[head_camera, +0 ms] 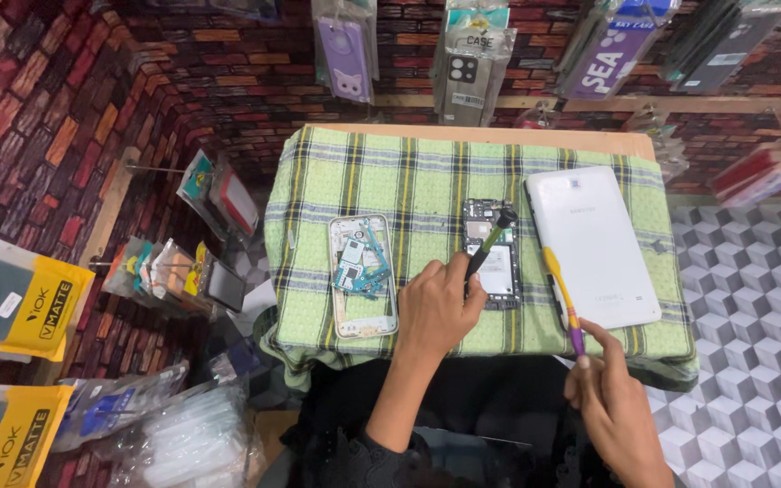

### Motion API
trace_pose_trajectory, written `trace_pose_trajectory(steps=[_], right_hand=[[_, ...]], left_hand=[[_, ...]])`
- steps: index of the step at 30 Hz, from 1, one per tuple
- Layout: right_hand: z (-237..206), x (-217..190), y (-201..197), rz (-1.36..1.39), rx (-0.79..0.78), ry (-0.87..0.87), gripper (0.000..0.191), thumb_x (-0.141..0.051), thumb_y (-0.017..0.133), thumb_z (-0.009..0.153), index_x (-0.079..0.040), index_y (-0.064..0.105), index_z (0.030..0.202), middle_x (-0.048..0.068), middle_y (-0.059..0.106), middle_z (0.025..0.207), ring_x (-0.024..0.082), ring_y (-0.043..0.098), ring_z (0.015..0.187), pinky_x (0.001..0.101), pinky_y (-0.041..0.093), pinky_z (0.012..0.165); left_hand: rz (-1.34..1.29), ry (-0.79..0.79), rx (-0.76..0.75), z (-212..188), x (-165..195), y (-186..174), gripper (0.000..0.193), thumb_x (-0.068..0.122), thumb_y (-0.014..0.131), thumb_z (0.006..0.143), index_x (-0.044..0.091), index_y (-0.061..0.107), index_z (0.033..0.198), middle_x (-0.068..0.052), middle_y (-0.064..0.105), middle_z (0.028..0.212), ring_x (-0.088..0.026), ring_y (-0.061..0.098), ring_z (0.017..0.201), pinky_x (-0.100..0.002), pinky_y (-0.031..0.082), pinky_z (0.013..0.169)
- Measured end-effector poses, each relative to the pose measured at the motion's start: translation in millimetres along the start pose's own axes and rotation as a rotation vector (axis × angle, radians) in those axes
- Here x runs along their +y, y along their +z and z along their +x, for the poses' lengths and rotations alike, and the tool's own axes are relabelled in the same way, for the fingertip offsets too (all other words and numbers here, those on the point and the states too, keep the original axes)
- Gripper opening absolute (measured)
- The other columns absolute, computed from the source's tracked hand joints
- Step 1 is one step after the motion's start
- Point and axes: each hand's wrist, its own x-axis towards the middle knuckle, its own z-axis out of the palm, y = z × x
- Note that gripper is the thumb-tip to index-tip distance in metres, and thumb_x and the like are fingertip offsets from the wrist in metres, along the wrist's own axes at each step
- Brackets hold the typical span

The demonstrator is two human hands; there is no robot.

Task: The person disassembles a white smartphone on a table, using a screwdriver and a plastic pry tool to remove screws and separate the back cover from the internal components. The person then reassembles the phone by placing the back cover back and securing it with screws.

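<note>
My left hand (pixel 436 307) grips a dark brush (pixel 490 239) whose head rests on an opened phone (pixel 492 258) lying on the green checked cloth (pixel 409 181). My right hand (pixel 609 393) holds the purple end of a yellow-handled tool (pixel 560 294), which slants up along the left edge of a white tablet (pixel 594 244) lying face down. To the left of my left hand lies a phone frame (pixel 362 276) with its circuit parts showing.
The cloth covers a small wooden table (pixel 499 137). Packaged phone cases (pixel 467 63) hang on the brick-patterned wall behind. More packaged cases (pixel 201 244) hang on pegs at the left. A cube-patterned floor (pixel 752 298) lies to the right.
</note>
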Motion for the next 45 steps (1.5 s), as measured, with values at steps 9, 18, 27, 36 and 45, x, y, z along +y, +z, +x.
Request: trace_pose_trajectory(steps=[9,18,27,36,45], right_hand=[[1,21,6,-0.135,-0.096,-0.035,0.063,-0.016,0.05,0.099,-0.031,0.034,0.158,0.016,0.062,0.059,0.031,0.061,0.052,0.0408,0.053,0.06],[-13,50,22,-0.487,-0.013,-0.095,0.07,-0.019,0.059,0.094,-0.037,0.032,0.156,0.026,0.067,0.062,0.044,0.068,0.063,0.0563,0.05,0.063],[-16,42,21,-0.578,-0.046,-0.032,0.071,-0.019,0.054,0.094,-0.037,0.029,0.158,0.023,0.069,0.063,0.042,0.07,0.062,0.0565,0.051,0.064],[5,-5,13,-0.509,0.009,-0.177,0.066,-0.012,0.05,0.091,-0.026,0.035,0.154,0.025,0.069,0.072,0.047,0.067,0.064,0.0606,0.048,0.062],[30,-37,7,-0.623,-0.035,-0.148,0.069,-0.01,0.048,0.09,-0.025,0.035,0.156,0.028,0.068,0.068,0.048,0.067,0.066,0.0604,0.051,0.067]], left_hand=[[-0.003,-0.002,-0.01,0,0,0,0.018,0.02,0.062,0.092,0.003,0.064,0.097,-0.01,0.06,0.063,-0.027,0.063,0.06,-0.041,0.052,0.049],[-0.004,0.008,-0.003,0,2,-1,0.017,0.021,0.062,0.092,0.004,0.064,0.096,-0.01,0.06,0.064,-0.027,0.063,0.061,-0.041,0.051,0.05],[-0.027,-0.037,-0.042,2,4,-3,0.018,0.022,0.062,0.094,0.004,0.064,0.096,-0.01,0.06,0.064,-0.027,0.063,0.062,-0.041,0.051,0.051],[-0.024,-0.021,-0.03,1,3,-2,0.019,0.022,0.062,0.094,0.004,0.064,0.099,-0.01,0.06,0.066,-0.028,0.063,0.063,-0.042,0.052,0.052],[-0.013,-0.022,-0.025,1,2,0,0.019,0.022,0.062,0.094,0.004,0.064,0.1,-0.01,0.061,0.066,-0.028,0.064,0.063,-0.042,0.052,0.051]])
